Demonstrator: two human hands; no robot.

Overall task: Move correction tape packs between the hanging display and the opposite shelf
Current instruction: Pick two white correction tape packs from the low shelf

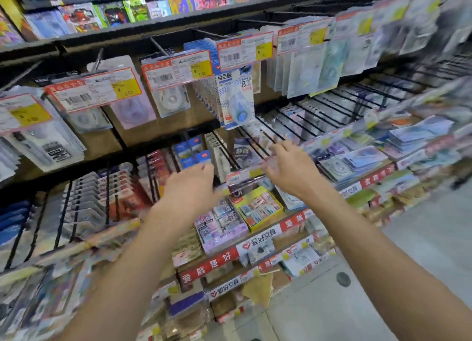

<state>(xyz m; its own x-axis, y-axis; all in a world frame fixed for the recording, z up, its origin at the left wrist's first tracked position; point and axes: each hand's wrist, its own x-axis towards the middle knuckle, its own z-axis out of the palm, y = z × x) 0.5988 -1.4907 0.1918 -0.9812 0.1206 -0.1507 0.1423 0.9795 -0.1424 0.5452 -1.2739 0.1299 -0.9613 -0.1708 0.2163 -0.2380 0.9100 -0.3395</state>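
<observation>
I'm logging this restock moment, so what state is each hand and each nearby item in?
left hand: raised before the shelves, fingers loosely curled, holding nothing.
right hand: raised, fingers spread, blurred, holding nothing that I can make out.
glue tape pack: hanging on its hook, untouched.
yellow box: open on top, packed with small items.
price tags: hanging at the hook ends.

A blister-carded correction tape pack [236,95], white with a blue dispenser, is being displayed hanging upright from a peg at 12 o'clock, among neighbouring packs.
</observation>
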